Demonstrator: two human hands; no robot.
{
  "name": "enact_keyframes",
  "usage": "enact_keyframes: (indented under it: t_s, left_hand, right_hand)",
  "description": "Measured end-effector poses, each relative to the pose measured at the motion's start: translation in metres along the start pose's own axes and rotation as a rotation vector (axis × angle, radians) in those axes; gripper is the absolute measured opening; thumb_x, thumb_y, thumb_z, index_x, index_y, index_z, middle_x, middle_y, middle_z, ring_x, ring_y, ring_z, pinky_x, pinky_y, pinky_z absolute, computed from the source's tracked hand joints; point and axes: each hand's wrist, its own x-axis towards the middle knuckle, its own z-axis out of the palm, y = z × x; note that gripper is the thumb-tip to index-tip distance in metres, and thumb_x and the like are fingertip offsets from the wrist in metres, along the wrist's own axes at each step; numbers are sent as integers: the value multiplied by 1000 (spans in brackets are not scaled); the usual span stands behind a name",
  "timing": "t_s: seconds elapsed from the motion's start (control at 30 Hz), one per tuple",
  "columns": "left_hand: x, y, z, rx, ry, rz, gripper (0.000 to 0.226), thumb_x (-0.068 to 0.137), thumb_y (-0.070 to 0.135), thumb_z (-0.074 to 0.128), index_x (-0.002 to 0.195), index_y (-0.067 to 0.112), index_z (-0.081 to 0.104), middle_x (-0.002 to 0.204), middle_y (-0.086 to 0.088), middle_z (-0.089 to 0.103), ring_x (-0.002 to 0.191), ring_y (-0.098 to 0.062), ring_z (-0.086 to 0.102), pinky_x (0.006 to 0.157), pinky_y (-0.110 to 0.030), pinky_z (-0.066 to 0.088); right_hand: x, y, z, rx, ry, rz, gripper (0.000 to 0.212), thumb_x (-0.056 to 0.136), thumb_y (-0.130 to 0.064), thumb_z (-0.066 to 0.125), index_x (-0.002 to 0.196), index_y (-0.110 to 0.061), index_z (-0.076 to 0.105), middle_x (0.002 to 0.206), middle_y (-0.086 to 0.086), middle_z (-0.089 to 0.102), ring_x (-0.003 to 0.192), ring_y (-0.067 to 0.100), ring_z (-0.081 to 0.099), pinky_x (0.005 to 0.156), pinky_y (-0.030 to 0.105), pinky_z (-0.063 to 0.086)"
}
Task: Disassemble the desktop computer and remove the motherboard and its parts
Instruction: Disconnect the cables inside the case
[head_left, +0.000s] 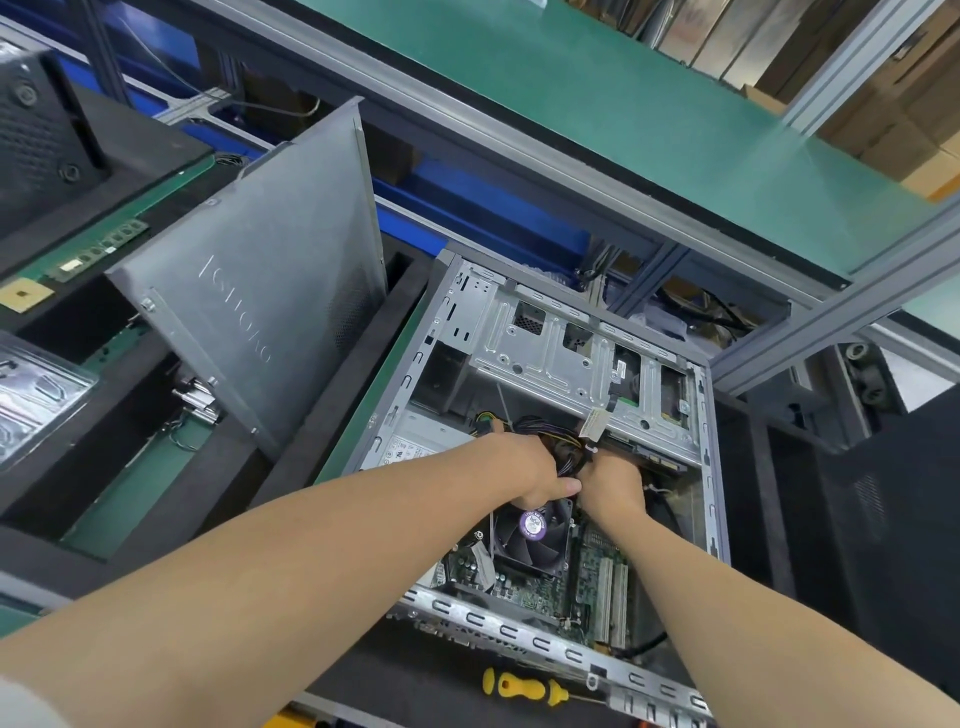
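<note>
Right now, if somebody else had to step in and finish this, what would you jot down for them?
Hands: left hand and right hand both grip the cables just beyond the fan, inside the open case.
Things: the motherboard sits in the case with the fan on it. The side panel leans to the left of the case. The screwdriver lies in front of it.
Done: side panel off.
Left: free the cables, then take out the fan, the motherboard and its parts.
</note>
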Motion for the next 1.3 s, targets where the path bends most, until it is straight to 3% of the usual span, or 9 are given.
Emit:
enact_keyframes:
  t_s: [0.07,0.2,0.27,0.57,0.67,0.8,0.9,1.0,1.3]
  left_hand:
    - [-1,0,-1,26,-1,7,69,110,55,17,155,8,39,147,-19,48,137,-35,46,115,-56,33]
    - [0,0,-3,12,-29,-12,55,114,44,21,162,20,28,154,-18,41,144,-38,37,117,-65,20]
    - [0,1,-3,10,-44,-10,56,113,45,19,162,18,29,154,-18,41,144,-37,36,118,-65,19]
    - [1,-2,0,10,-26,26,58,113,46,20,160,15,32,148,-19,47,138,-36,45,113,-57,34]
    - [1,-3,0,-5,-26,26,59,113,47,20,159,13,34,147,-19,48,136,-36,47,114,-56,36]
    - [0,-2,0,-11,-16,27,59,113,47,20,158,13,35,147,-18,48,138,-36,45,115,-58,33]
    - [1,-2,2,-14,-1,25,53,114,43,22,160,20,31,144,-18,50,134,-36,49,113,-57,37]
    - [3,-1,3,-29,-4,24,49,114,39,23,161,26,29,144,-17,49,135,-35,48,113,-58,32]
    - [1,0,-1,-4,-27,37,54,113,45,22,159,20,35,143,-17,50,131,-35,50,113,-57,35]
  right_hand:
    - [-4,1,2,50,39,-17,19,101,-7,49,90,-8,64,101,20,69,89,33,62,72,32,44]
    - [-8,2,1,21,67,-90,12,98,-7,57,97,-6,69,78,1,58,88,29,61,73,25,36]
    - [-8,2,2,23,63,-79,23,98,-4,54,78,-13,57,68,-9,45,77,20,53,70,27,37]
    - [-9,2,6,148,97,7,38,97,2,49,62,-12,47,66,3,51,67,23,49,59,31,37]
    - [-13,-1,2,232,100,-5,19,100,-4,49,86,-5,62,88,12,65,84,28,60,70,31,42]
    - [-17,-13,-9,314,35,126,26,103,-6,41,112,-11,64,114,8,68,109,26,64,74,27,39]
    - [-18,-16,0,390,72,140,28,103,-4,42,82,-15,55,89,3,64,87,23,63,66,26,38]
    - [-19,-22,8,566,126,240,38,100,-1,44,65,-15,43,64,4,47,58,19,40,53,29,30]
    - [-18,-11,10,538,106,280,39,97,5,46,62,-13,47,68,7,56,63,23,52,58,32,42]
